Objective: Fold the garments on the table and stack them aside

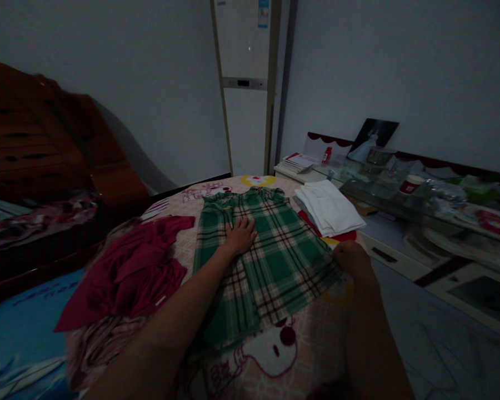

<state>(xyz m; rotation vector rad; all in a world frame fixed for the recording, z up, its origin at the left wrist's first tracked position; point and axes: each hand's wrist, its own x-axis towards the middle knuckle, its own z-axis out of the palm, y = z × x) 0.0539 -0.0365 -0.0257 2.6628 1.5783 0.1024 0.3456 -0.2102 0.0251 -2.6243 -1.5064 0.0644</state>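
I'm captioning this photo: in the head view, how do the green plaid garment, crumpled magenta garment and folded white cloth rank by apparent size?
1. Green plaid garment
2. Crumpled magenta garment
3. Folded white cloth

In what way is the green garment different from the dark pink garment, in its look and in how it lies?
The green garment has a plaid pattern, while the dark pink garment looks plain. The green garment is spread out nearly flat; the dark pink garment is bunched in folds. The left hand rests on the green garment and the right hand grips its edge; neither hand touches the dark pink garment. Both are cloth.
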